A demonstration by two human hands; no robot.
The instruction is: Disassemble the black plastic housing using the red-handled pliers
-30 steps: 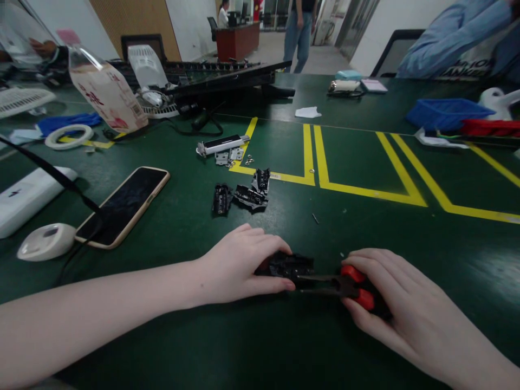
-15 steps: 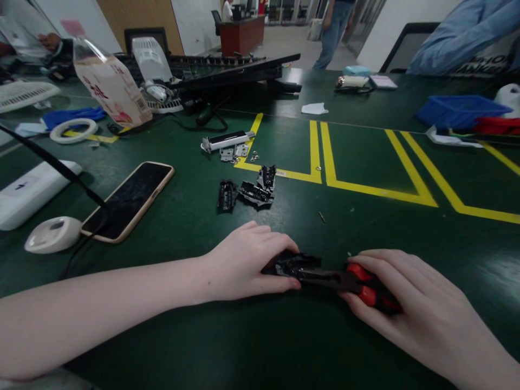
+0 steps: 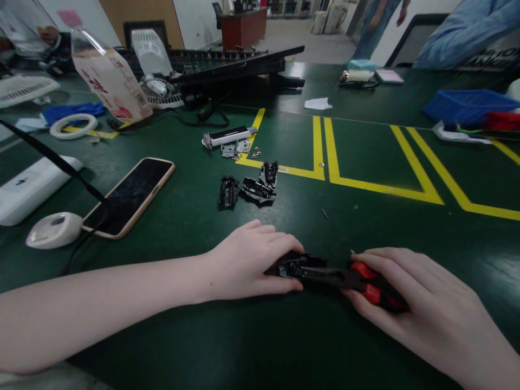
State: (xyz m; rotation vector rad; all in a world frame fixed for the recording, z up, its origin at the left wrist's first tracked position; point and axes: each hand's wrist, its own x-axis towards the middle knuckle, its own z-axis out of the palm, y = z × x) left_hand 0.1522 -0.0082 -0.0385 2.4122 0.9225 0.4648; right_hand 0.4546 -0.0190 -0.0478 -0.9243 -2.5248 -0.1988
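Observation:
My left hand (image 3: 260,262) is closed around a black plastic part (image 3: 293,266) low over the green table, partly hidden by the fingers. In my right hand (image 3: 418,298) are pliers with red and black handles (image 3: 368,279). Their jaws point left and reach onto the black part; whether they pinch it I cannot tell. Beyond my hands lie several broken black plastic pieces (image 3: 257,190). A thin metal pin (image 3: 325,214) lies to the right of these. Farther back are a white and black device part (image 3: 229,136), small metal brackets (image 3: 235,148) and several tiny rings (image 3: 257,153).
On the left are a phone (image 3: 134,197), a white mouse-shaped item (image 3: 54,230), a white case (image 3: 34,189), a tape roll (image 3: 73,125) and a bottle (image 3: 111,81). A black panel (image 3: 244,70) stands behind. A blue tray (image 3: 467,108) is at right; people are beyond the table.
The view has shifted slightly. Both hands keep their hold on the black part and the pliers, with little visible movement. A person in the background has moved right.

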